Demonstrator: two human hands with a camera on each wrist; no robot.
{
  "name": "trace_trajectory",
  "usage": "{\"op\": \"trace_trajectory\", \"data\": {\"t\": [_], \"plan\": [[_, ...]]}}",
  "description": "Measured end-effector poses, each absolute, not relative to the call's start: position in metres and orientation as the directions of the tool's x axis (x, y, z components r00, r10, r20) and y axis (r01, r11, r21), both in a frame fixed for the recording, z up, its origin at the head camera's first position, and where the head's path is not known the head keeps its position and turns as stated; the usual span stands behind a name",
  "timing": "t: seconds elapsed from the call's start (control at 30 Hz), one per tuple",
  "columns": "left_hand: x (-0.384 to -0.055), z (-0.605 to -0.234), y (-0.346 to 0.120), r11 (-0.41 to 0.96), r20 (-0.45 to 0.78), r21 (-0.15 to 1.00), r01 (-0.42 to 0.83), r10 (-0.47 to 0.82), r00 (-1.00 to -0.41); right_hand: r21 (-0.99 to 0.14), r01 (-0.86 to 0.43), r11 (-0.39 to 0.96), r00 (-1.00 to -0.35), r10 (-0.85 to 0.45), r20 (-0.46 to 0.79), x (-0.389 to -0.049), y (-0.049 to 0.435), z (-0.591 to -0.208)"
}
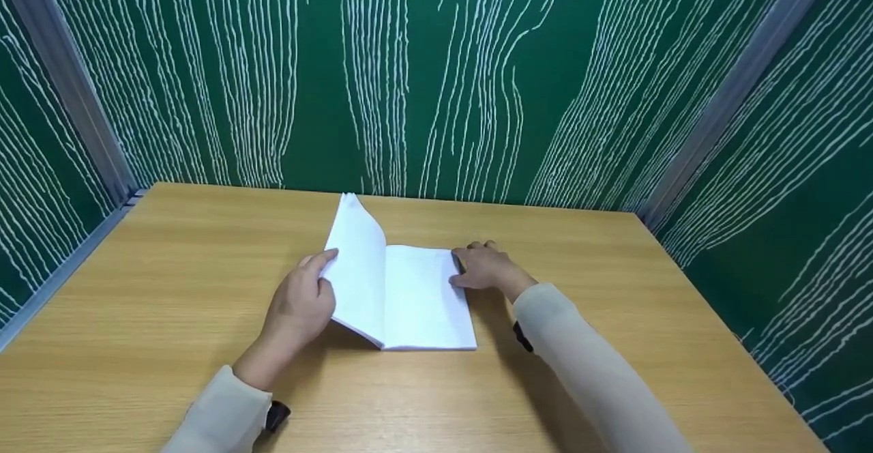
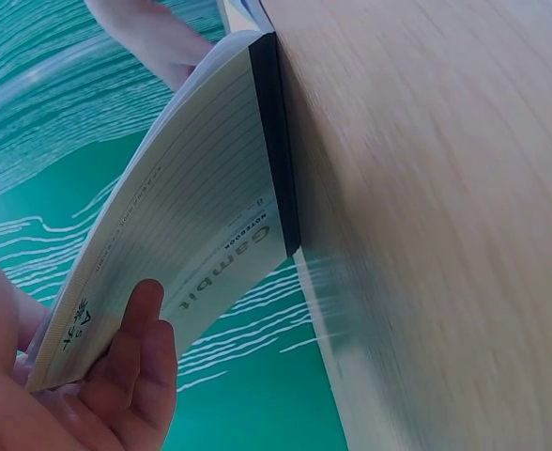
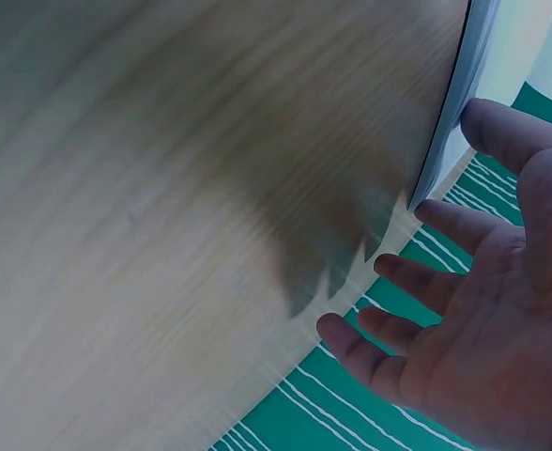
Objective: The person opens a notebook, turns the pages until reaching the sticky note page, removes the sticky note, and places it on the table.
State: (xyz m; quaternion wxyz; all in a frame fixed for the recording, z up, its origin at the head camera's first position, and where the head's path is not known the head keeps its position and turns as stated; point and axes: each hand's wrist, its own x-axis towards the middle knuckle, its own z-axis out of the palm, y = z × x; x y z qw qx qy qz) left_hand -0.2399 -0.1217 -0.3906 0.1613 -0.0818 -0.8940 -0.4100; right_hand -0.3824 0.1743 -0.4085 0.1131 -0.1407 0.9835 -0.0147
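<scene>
An open notebook [image 1: 426, 306] with blank-looking white pages lies at the middle of the wooden table. Its left half stands raised at a slant, and my left hand [image 1: 301, 303] grips that half by its outer edge. The left wrist view shows the cover [image 2: 196, 188] from outside, with a dark spine strip [image 2: 276, 141], printed lines and the word Gambit; fingers lie against it. At the notebook's right edge is my right hand [image 1: 483, 267], thumb and index finger touching the edge. Its other fingers spread loosely over the table in the right wrist view.
The wooden table [image 1: 170, 262] extends around the notebook on all sides. Green panels [image 1: 436, 98] with wavy white lines rise behind the table and at both sides. Grey metal posts [image 1: 736, 91] stand at the back corners. Dark bands [image 1: 274, 417] show at the sleeve cuffs.
</scene>
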Motion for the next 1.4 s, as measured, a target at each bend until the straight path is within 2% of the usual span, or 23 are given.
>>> {"op": "trace_trajectory", "data": {"t": [0.4,0.63,0.9,1.23,1.4], "plan": [[-0.2396,-0.3912,-0.1219,0.653,0.353,0.707,0.271,0.006,-0.936,-0.066,-0.289,0.955,-0.933,-0.296,-0.203,-0.3824,0.1731,-0.4128],[-0.2395,-0.3874,-0.1204,0.658,0.335,0.706,0.261,0.014,-0.942,-0.164,-0.301,0.94,-0.94,-0.321,-0.116,-0.3785,0.1735,-0.411],[-0.2399,-0.3873,-0.1213,0.653,0.333,0.711,0.26,0.012,-0.943,-0.202,-0.319,0.926,-0.942,-0.333,-0.036,-0.3792,0.1717,-0.4098],[-0.239,-0.3852,-0.1189,0.653,0.289,0.723,0.224,0.008,-0.957,-0.395,-0.293,0.871,-0.952,-0.305,0.033,-0.3811,0.1722,-0.4086],[-0.2379,-0.3863,-0.1181,0.65,0.277,0.729,0.215,0.008,-0.961,-0.457,-0.287,0.842,-0.953,-0.297,0.052,-0.3777,0.1736,-0.4064]]}}
